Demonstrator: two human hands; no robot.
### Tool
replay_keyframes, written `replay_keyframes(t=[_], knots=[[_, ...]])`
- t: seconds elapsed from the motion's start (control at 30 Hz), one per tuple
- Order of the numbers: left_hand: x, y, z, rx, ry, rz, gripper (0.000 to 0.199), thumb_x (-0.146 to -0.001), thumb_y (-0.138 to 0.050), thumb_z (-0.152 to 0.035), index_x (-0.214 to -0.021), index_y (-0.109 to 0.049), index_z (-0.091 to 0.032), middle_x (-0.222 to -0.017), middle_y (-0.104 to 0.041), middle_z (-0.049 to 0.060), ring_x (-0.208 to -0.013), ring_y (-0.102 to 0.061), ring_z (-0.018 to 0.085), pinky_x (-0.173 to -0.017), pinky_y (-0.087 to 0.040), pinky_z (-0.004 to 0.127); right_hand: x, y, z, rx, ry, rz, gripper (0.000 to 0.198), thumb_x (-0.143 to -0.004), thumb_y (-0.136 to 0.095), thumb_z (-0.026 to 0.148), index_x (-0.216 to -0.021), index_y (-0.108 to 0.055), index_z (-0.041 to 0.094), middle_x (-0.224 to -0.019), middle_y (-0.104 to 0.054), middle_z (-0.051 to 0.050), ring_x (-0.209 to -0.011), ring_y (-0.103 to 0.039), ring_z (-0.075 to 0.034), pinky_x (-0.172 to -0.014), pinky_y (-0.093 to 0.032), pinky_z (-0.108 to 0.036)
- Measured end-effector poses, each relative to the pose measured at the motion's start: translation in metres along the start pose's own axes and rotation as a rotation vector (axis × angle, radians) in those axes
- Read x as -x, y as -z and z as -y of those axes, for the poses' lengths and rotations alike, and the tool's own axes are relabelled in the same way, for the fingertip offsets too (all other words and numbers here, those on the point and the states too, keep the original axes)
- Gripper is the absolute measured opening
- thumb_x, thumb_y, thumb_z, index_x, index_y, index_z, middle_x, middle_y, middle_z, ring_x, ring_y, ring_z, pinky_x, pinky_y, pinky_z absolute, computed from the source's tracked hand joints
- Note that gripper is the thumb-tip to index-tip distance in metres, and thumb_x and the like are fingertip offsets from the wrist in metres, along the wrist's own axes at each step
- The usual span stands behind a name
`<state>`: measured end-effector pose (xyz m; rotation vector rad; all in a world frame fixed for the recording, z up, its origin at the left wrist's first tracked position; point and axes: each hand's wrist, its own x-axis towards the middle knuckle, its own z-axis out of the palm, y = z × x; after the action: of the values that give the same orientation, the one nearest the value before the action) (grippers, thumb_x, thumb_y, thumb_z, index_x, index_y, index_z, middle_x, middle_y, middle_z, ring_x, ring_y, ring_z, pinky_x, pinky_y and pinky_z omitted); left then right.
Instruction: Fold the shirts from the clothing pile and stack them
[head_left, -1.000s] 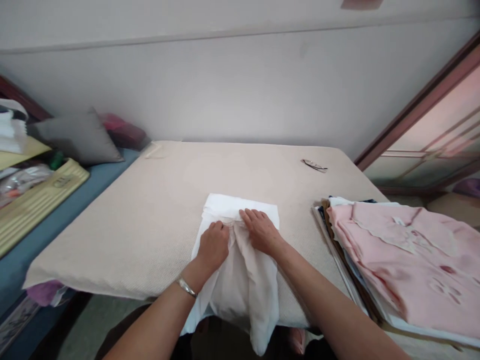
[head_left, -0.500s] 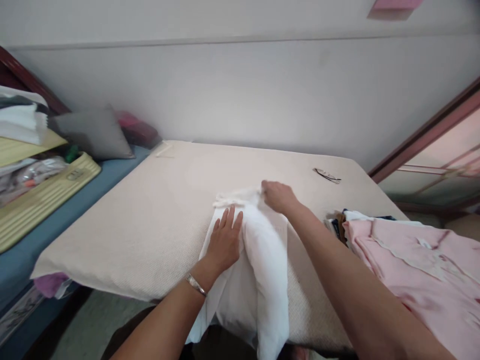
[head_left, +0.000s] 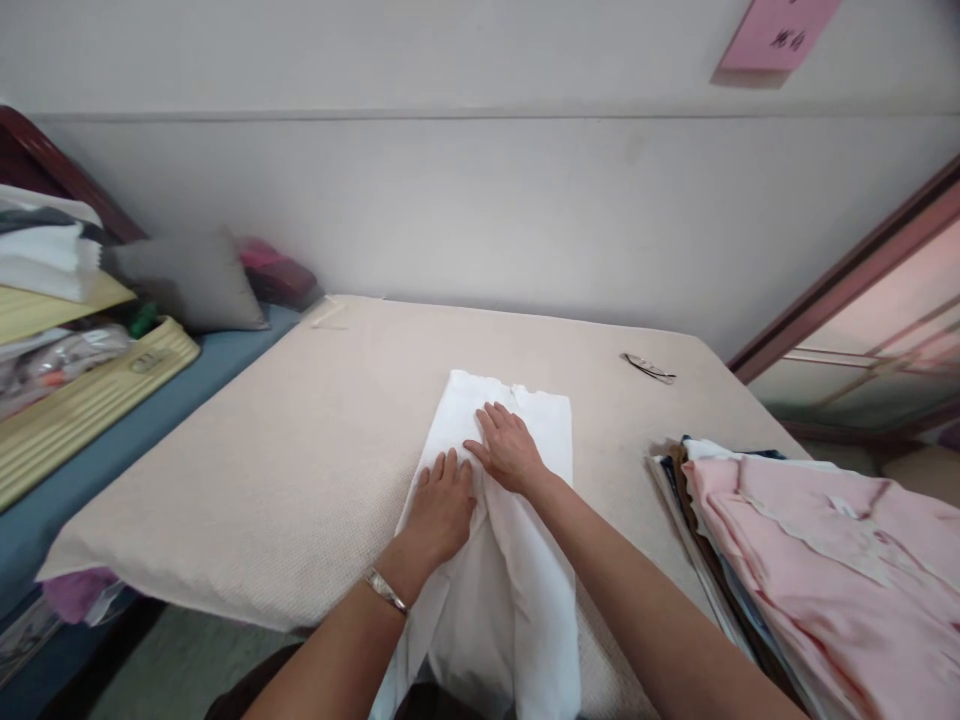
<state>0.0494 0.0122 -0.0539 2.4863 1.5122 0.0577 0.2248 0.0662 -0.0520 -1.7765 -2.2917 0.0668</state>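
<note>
Right hand (head_left: 510, 448) moved from far edge of white garment (head_left: 502, 590) to lie open nearer its middle, garment's far end spread flatter

Is a pale, cloth-covered table (head_left: 337, 440); carries a white garment (head_left: 491, 575) trailing off the near side, stacked clothes (head_left: 832, 560) near right and, far right, apparently eyeglasses (head_left: 648, 369).
</note>
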Motion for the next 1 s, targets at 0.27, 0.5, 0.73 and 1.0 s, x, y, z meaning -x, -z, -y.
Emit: replay_keyframes(t=[0.27,0.5,0.73,1.0], knots=[[-0.001,0.025,-0.021,-0.046,0.037,-0.077,0.031,-0.098,-0.044,-0.023,-0.12,-0.065,-0.014,-0.138,-0.061,0.018,-0.132,-0.054,0.033,-0.109,-0.041,0.049,-0.018,-0.033,-0.016,-0.244,-0.138,-0.073,0.057,-0.101,-0.048,0.046,-0.146,-0.049,0.012,-0.157,-0.046,-0.019,-0.147,-0.038,-0.028,-0.12,-0.027,-0.044],[0.016,0.024,-0.05,0.25,0.283,0.168,0.04,-0.097,-0.045,-0.048,-0.093,-0.071,-0.017,-0.098,-0.074,0.013,-0.097,-0.071,0.031,-0.079,-0.052,0.04,-0.018,-0.013,-0.041,-0.27,-0.444,-0.151,0.045,-0.095,-0.048,0.032,-0.133,-0.055,0.009,-0.12,-0.065,-0.019,-0.105,-0.063,-0.028,-0.095,-0.048,-0.04],[0.031,0.012,-0.052,0.146,0.104,0.167,0.026,-0.089,-0.053,-0.03,-0.101,-0.072,-0.016,-0.104,-0.075,0.015,-0.099,-0.071,0.031,-0.081,-0.052,0.04,0.04,-0.027,0.002,-0.15,-0.13,-0.123,0.053,-0.1,-0.049,0.035,-0.147,-0.048,0.01,-0.154,-0.046,-0.022,-0.142,-0.041,-0.035,-0.118,-0.031,-0.053],[0.021,0.053,0.002,0.152,0.053,0.001,0.015,-0.09,-0.056,-0.031,-0.096,-0.067,-0.022,-0.101,-0.074,0.007,-0.098,-0.068,0.026,-0.083,-0.052,0.038,0.165,0.029,0.023,-0.224,-0.25,-0.248,0.052,-0.103,-0.044,0.037,-0.149,-0.044,0.015,-0.14,-0.059,-0.018,-0.129,-0.057,-0.03,-0.106,-0.05,-0.048]])
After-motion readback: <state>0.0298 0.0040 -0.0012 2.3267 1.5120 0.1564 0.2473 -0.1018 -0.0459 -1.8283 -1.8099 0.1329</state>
